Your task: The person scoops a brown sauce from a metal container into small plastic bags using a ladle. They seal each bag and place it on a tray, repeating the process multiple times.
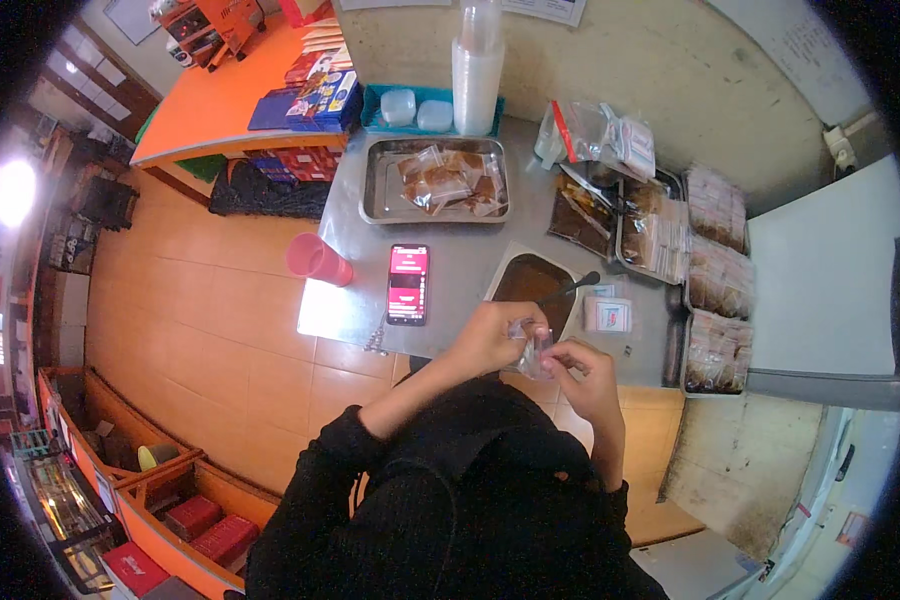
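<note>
A small clear plastic bag (534, 363) is pinched between my hands, just past the table's front edge. My left hand (493, 335) grips its upper left part, and my right hand (586, 376) holds its right edge between thumb and fingertips. What the bag contains is too small to tell. Directly beyond my hands sits a metal tray (504, 271) of a brown substance (534, 283), partly covered by my left hand. A dark-handled spoon (586, 280) rests in it, the handle end over the right rim. To the right lies a stack of small clear bags (608, 314) bearing print.
A phone (409, 285) and a pink cup (319, 259) stand left on the metal table. Behind them a tray (371, 202) holds filled bags (450, 180). Stacked plastic cups (477, 86) rise by the wall. Trays of packed bags (720, 277) line the right side.
</note>
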The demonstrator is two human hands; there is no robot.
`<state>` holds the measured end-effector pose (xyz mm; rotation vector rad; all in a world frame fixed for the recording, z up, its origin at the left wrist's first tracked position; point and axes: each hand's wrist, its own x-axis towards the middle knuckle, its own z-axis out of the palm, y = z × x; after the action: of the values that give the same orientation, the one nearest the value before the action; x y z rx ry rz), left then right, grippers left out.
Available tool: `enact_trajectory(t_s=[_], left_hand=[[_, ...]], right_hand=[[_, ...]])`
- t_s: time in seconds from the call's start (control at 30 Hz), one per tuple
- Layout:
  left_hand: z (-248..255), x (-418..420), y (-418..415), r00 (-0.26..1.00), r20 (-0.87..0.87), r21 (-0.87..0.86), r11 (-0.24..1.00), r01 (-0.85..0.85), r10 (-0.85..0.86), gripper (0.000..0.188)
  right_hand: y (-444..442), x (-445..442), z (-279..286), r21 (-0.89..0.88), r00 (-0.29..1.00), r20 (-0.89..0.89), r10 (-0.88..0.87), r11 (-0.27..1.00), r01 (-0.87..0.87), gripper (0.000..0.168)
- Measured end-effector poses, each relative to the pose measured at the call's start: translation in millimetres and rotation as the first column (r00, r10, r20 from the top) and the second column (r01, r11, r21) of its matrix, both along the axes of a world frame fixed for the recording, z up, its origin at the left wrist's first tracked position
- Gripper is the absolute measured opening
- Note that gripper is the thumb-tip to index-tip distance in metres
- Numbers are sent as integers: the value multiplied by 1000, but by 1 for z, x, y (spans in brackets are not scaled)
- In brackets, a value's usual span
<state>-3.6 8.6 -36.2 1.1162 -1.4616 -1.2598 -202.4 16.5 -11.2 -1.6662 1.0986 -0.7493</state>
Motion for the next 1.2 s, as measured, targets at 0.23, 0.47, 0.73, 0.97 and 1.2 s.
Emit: enact_trajectory(t_s=[0.23, 0.47, 0.73, 0.97, 1.2], left_hand=[[36, 0, 6, 960, 269, -150, 988, -32, 72, 17], [15, 4, 15, 921, 373, -114, 979, 168, -115, 24], [6, 9, 21, 877, 475, -102, 985, 140, -76, 22], [28, 15, 21, 846, 532, 25, 999, -44, 24, 32], [8, 25, 15, 949, 243, 9, 979, 205, -201, 18]], right_hand=[[-2, -3, 1, 25, 996, -88, 1, 1000, 1, 9], [-5, 13, 16, -111, 992, -125, -15, 994, 1, 9], [0, 16, 2, -309, 965, -230, -128, 950, 52, 5], [-7, 23, 12, -403, 922, -265, -284, 901, 162, 5], [-17, 3, 20, -265, 987, -61, -149, 956, 128, 11]])
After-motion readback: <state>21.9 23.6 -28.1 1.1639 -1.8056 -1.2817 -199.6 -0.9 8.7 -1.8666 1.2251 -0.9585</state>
